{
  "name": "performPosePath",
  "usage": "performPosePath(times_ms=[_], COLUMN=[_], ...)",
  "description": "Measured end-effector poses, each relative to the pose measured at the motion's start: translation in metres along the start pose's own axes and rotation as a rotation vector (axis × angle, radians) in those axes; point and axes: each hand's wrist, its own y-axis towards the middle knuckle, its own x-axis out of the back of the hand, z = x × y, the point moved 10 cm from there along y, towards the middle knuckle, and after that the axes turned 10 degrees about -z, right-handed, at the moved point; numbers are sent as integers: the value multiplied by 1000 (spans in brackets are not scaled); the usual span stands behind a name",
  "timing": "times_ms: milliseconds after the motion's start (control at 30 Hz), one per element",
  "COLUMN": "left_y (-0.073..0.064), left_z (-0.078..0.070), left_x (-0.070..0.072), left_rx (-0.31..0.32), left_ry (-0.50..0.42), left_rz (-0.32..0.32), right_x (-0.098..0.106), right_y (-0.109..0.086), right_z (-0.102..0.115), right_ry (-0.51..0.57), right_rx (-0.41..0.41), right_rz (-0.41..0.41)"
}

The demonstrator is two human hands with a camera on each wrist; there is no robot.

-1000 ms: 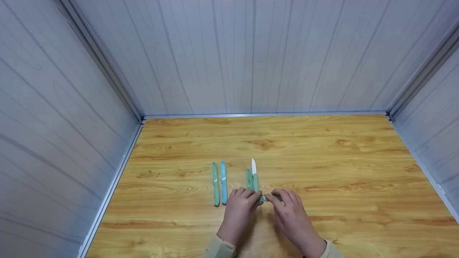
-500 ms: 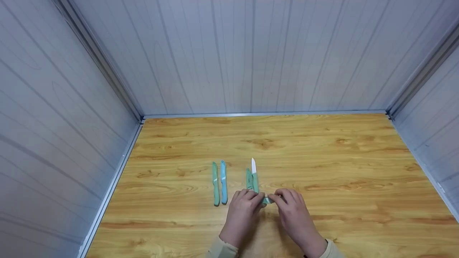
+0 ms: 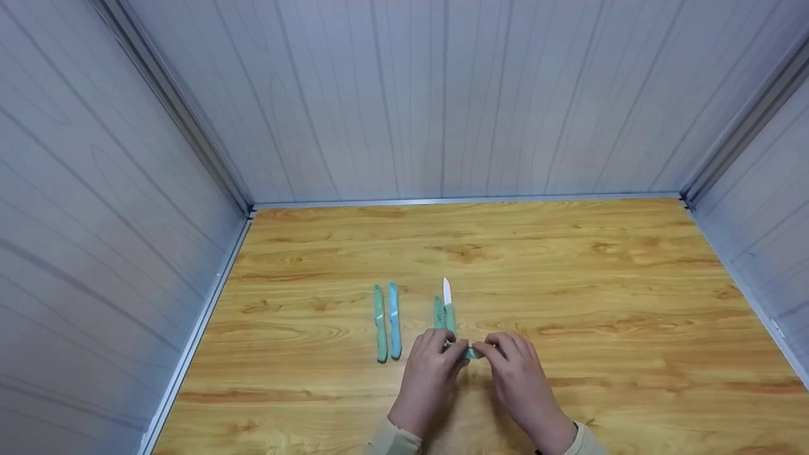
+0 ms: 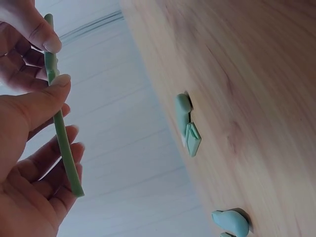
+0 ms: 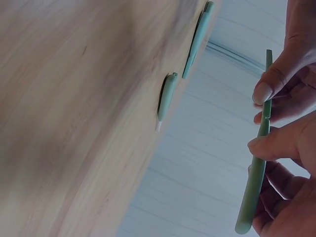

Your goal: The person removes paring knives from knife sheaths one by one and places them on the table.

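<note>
My left hand (image 3: 430, 373) and right hand (image 3: 518, 382) meet over a green knife (image 3: 472, 354), mostly hidden by fingers in the head view. In the left wrist view my left hand pinches its flat green sheath (image 4: 64, 148) between thumb and fingers. My right hand pinches the thicker green handle (image 5: 253, 187), seen in the right wrist view. No blade shows plainly between the two parts. Just beyond my left fingers lies a green-handled paring knife (image 3: 450, 319), its white blade (image 3: 447, 292) bare. Its neighbour on the left is a green sheath (image 3: 438, 311).
Farther left, a sheathed green knife (image 3: 380, 325) and a sheathed blue knife (image 3: 394, 322) lie side by side on the wooden table (image 3: 600, 284). Pale panel walls (image 3: 411, 114) enclose the table at the back and both sides.
Both hands have shifted slightly right with the knife between them. The right fingers now sit a little farther right along it. The knives on the table have not moved.
</note>
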Motion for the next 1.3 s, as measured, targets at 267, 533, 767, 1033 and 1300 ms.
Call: performPosePath(times_ms=[267,533,767,1033,1300], left_y=[-1,0,0,1,-1], left_z=[-2,-3,-2,-2,-3], left_x=[3,5,5,4,3], left_rx=[-14,-31,-30,-10,-15], left_ry=[-9,-3,-10,-1,8], left_rz=[-37,-65,-61,-32,-29], right_x=[0,5,4,0,0], right_y=[1,2,2,2,2], right_z=[-2,3,2,-2,-3], right_ry=[31,36,45,40,31], right_rx=[-46,11,-5,-36,-38], right_rz=[1,-67,-53,-7,-2])
